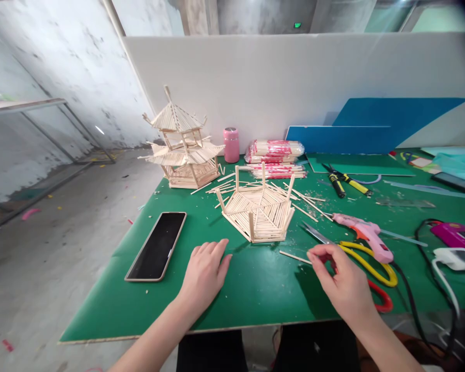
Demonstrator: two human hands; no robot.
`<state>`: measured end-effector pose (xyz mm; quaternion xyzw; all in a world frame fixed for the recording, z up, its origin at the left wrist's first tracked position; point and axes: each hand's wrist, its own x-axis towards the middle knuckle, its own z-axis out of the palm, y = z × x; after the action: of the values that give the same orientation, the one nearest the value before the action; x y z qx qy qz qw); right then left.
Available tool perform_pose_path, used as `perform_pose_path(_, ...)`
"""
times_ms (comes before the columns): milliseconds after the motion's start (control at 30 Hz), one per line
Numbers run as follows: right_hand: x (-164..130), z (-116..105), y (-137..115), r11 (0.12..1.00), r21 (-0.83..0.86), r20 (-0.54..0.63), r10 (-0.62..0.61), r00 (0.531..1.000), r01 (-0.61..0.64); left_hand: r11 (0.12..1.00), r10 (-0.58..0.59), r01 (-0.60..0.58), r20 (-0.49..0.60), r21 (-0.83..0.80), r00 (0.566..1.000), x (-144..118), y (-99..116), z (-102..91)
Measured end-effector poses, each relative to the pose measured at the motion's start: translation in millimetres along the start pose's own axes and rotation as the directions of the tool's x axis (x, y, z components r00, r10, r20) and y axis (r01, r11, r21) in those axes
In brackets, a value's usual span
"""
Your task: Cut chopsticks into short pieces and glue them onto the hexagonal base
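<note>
While the right hand point(343, 281) pinches the near end of a thin wooden stick point(294, 256) between thumb and forefinger, the stick lies flat on the green mat point(256, 289), pointing left toward the hexagonal stick frame point(259, 209); the left hand point(205, 271) rests palm down and empty on the mat, fingers loosely spread, just in front of that frame. Such a stick looks very light, stiff and easily snapped, so a gentle pinch at one end or mid-length would suit it best. Under the right hand lie yellow-handled scissors point(366, 261) and a red loop handle; a pink glue gun point(366, 235) sits just beyond. Farther left lies a dark phone point(157, 245); behind stand a finished stick pagoda point(182, 147), loose sticks, packed bundles point(275, 151) and a pink jar point(231, 144).
</note>
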<state>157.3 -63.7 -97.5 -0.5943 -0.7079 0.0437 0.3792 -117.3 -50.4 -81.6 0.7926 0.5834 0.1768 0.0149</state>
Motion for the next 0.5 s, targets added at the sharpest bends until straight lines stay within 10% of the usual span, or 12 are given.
perform_pose_path(100,-2,1,-24,0.993,0.113,-0.048,0.044,0.998,-0.038,0.999,-0.021,0.018,-0.085,-0.03,0.996,-3,5,-8.8)
perform_pose_path(200,-2,5,-56,0.955,0.296,0.208,-0.093,0.974,0.028,0.986,0.016,-0.034,-0.108,-0.161,0.994,-8,21,-21.8)
perform_pose_path(333,2,8,-95,0.863,0.499,0.559,-0.388,0.732,0.077,0.924,0.138,-0.084,0.121,-0.374,0.983,-15,43,-37.4)
perform_pose_path(500,4,-5,-108,0.737,0.615,0.718,-0.378,0.585,-0.28,0.858,0.233,-0.077,0.252,-0.509,0.939,-21,48,-48.1)
